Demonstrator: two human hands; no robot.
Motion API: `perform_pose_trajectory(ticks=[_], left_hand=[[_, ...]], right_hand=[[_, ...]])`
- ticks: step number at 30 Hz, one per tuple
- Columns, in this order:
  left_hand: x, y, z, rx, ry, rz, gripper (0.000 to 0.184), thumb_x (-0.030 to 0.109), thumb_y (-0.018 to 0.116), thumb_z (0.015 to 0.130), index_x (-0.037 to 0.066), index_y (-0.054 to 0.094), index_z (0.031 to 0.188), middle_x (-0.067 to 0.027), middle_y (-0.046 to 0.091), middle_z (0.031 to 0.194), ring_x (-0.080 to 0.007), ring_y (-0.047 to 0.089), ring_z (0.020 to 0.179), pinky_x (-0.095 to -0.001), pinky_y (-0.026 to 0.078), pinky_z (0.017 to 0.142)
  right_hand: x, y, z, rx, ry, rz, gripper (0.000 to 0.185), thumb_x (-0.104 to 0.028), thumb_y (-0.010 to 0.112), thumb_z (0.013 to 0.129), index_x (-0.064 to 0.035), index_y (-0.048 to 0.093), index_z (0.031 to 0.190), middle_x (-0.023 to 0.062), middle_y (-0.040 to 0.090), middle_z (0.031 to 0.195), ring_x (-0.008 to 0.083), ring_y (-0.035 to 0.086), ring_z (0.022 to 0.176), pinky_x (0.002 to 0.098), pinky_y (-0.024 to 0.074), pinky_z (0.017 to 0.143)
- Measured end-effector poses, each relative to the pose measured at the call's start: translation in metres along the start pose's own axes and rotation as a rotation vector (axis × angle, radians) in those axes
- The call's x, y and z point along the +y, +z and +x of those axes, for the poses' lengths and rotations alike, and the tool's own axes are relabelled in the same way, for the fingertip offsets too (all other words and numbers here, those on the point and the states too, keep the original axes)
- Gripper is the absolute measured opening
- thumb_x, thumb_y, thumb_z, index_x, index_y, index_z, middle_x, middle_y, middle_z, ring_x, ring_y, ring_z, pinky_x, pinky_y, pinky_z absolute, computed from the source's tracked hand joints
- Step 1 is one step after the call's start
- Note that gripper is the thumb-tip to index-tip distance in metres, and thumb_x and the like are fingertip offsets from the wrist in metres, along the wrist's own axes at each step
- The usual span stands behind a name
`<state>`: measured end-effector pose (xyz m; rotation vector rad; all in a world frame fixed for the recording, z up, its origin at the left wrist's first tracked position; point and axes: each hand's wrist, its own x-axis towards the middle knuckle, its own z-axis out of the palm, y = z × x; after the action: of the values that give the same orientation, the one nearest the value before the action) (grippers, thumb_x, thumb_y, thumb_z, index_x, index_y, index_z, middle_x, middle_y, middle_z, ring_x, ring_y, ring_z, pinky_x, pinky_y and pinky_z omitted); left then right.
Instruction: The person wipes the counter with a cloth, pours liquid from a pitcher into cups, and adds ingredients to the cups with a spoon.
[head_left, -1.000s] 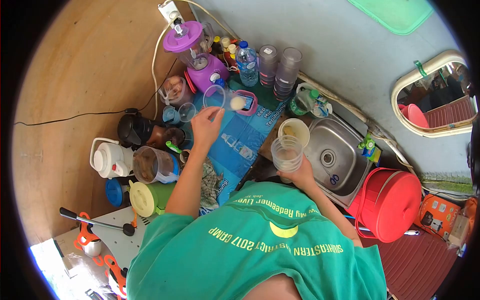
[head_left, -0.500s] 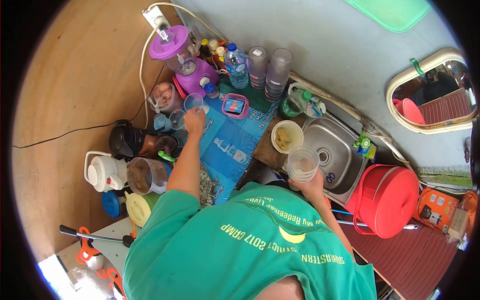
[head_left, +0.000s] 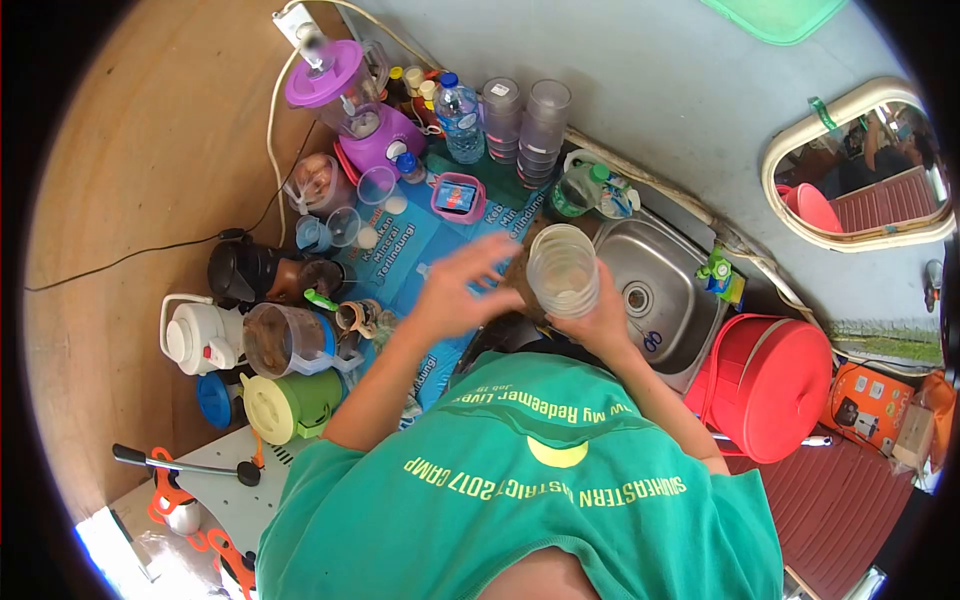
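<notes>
Head view: my right hand is clamped around the near, lower part of a tall stack of clear round plastic cups, held up at the left edge of the rectangular stainless-steel sink. My left hand hangs over the blue printed plastic sheet, just left of the stack — blurred, its thumb and fingers apart, with nothing I can see between them. As far as I can judge, two cups are already set out: one clear plastic cup on the sheet's far left, near the purple plastic blender, and a second clear plastic cup just beside it, slightly nearer. Something pale shows at the bottom of each, though I can't tell what. The others sit nested in my right hand — several rims, too overlapped to count — and none of those is separated yet.
</notes>
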<state>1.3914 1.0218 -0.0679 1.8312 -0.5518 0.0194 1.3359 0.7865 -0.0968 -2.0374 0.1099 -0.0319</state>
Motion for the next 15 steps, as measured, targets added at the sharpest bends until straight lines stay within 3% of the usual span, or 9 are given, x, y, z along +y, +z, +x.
perform_pose_trajectory(ticks=[1,2,4,8,15], left_hand=[[0.012,0.011,-0.003,-0.040,0.130,-0.022,0.035,0.011,0.079,0.078,0.004,0.070,0.112,-0.0086,0.073,0.090,-0.0176,0.069,0.071,-0.0315,0.055,0.065],[0.008,0.017,-0.003,-0.028,0.129,-0.012,0.035,0.011,0.079,0.078,0.004,0.070,0.112,-0.0086,0.073,0.090,-0.0176,0.069,0.071,-0.0315,0.055,0.065],[0.000,0.021,-0.003,-0.138,0.311,0.091,0.018,0.010,0.077,0.078,0.004,0.073,0.095,-0.0095,0.072,0.087,-0.0244,0.068,0.069,-0.0342,0.055,0.062],[0.034,0.002,-0.010,0.026,0.272,0.126,0.007,0.008,0.074,0.080,0.004,0.073,0.084,-0.0096,0.071,0.085,-0.0277,0.067,0.069,-0.0341,0.054,0.061],[0.052,-0.001,-0.023,0.000,0.262,0.234,0.008,0.006,0.077,0.078,0.003,0.073,0.084,-0.0089,0.070,0.081,-0.0234,0.068,0.068,-0.0322,0.055,0.060]], right_hand=[[-0.005,0.003,0.004,-0.083,-0.022,0.049,0.088,-0.015,0.088,0.060,-0.0047,0.045,0.136,0.0137,0.062,0.125,0.0258,0.060,0.118,0.0374,0.0475,0.100],[-0.007,0.008,0.005,-0.094,-0.033,0.053,0.088,-0.015,0.088,0.060,-0.0047,0.045,0.136,0.0137,0.062,0.125,0.0258,0.060,0.118,0.0374,0.0475,0.100],[-0.008,0.017,0.008,-0.148,-0.088,0.096,0.088,-0.015,0.088,0.060,-0.0060,0.046,0.136,0.0129,0.063,0.124,0.0250,0.061,0.117,0.0371,0.0480,0.099],[-0.007,0.020,0.008,-0.228,-0.034,0.135,0.087,-0.015,0.089,0.060,-0.0062,0.046,0.135,0.0120,0.063,0.123,0.0240,0.061,0.115,0.0366,0.0485,0.098],[-0.009,0.021,0.001,-0.275,-0.048,0.146,0.088,-0.015,0.090,0.058,-0.0062,0.047,0.134,0.0114,0.064,0.123,0.0239,0.062,0.115,0.0364,0.0487,0.098]])
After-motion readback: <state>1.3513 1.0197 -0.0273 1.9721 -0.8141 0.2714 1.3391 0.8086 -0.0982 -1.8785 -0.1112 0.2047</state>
